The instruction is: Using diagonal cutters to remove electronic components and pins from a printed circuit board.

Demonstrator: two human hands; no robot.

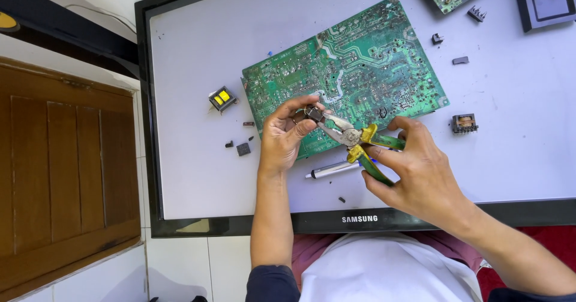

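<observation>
left hand [282, 137] pinching small component [312, 112], right hand [420, 170] gripping green-yellow pliers [360, 141] over green circuit board [360, 62]

A home electronics repair spot, by the look of it: a flat monitor [180, 176] lies face up and serves as the table, and on its pale screen sits a bare green circuit board [360, 62] with its solder side up. Loose parts lie scattered about, a small yellow-taped transformer [221, 98] and a copper-wound one [464, 123] among them. Beside it there is a wooden cabinet door [66, 176] and white tiled floor [180, 263], domestic rather than industrial.
</observation>
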